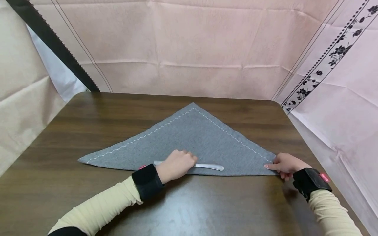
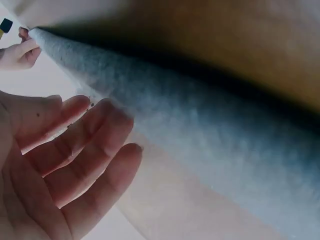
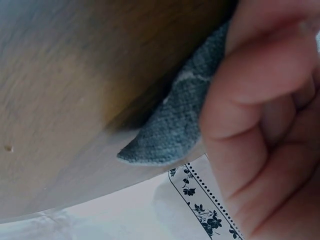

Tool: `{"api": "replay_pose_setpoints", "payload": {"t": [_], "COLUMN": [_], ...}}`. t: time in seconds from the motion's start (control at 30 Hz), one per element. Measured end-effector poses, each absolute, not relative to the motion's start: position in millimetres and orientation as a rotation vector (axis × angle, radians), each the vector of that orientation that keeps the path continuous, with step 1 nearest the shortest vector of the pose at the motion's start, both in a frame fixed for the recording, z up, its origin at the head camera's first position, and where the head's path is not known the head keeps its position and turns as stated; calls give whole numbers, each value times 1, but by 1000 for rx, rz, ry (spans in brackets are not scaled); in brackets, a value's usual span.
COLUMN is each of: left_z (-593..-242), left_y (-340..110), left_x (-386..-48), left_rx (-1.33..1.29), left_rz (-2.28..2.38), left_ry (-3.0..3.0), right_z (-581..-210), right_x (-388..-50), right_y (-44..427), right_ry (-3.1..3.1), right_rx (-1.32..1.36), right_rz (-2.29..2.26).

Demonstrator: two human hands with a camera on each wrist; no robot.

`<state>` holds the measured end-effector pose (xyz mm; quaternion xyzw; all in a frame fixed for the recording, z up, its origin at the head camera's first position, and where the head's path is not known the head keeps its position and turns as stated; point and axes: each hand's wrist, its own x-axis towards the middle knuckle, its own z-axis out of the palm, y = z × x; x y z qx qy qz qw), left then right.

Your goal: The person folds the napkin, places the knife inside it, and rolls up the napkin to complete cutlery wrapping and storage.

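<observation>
A grey cloth [image 1: 189, 141] lies as a wide triangle with white wavy stitching along its two upper edges. On its lower middle rests a silver utensil [image 1: 209, 166], its centre hidden behind my left hand [image 1: 177, 164]. In the left wrist view that left hand [image 2: 75, 155] has loosely bent, spread fingers beside the cloth [image 2: 165, 110], and no utensil shows between them. My right hand [image 1: 287, 165] pinches the cloth's right corner, thumb on top. The right wrist view shows the cloth tip [image 3: 165, 130] sticking out past the curled fingers of my right hand [image 3: 265, 115].
The brown wooden table [image 1: 73, 193] has rounded far corners. Pale pink sheeting [image 1: 192, 42] hangs behind it, and a white sheet with a black floral band [image 1: 339, 50] hangs at the right. A black strip [image 1: 53, 42] crosses the upper left.
</observation>
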<state>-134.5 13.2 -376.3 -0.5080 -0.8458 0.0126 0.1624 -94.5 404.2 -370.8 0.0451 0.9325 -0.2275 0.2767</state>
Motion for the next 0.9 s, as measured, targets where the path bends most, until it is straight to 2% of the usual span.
{"api": "replay_pose_setpoints", "payload": {"t": [0.3, 0.9], "left_z": [-368, -373], "left_y": [6, -7], "left_x": [-138, -131], "left_rx": [-1418, -1449], "left_rz": [-15, 53], "left_ry": [-2487, -2618], "right_z": [-369, -364], "right_x": [-95, -93], "right_y": [403, 399], "right_ry": [2519, 2506], "right_rx": [118, 116], "right_rz": [-591, -577]}}
